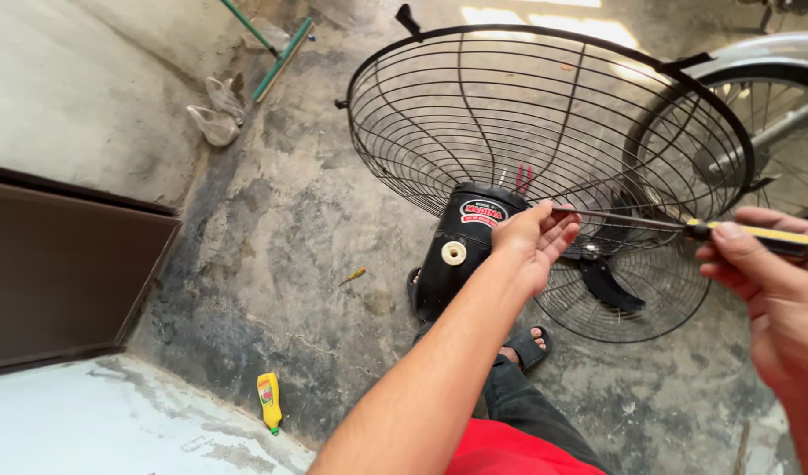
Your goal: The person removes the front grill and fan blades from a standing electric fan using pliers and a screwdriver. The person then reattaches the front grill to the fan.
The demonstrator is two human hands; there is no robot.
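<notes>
Right hand (pixel 769 290), nearest the camera at 4 o'clock, has its grip closed around the yellow-and-black handle of a long-shafted screwdriver (pixel 756 233), whose metal shaft runs toward 9 o'clock. Left hand (pixel 534 242), at centre, has its grip narrowed on the shaft tip, just beside the black plastic fan motor housing (pixel 461 251). Black wire fan guard (pixel 474 105) rises toward 12 o'clock; a small yellow bottle (pixel 268 400) lies on the concrete floor (pixel 290 229) at 7 o'clock.
</notes>
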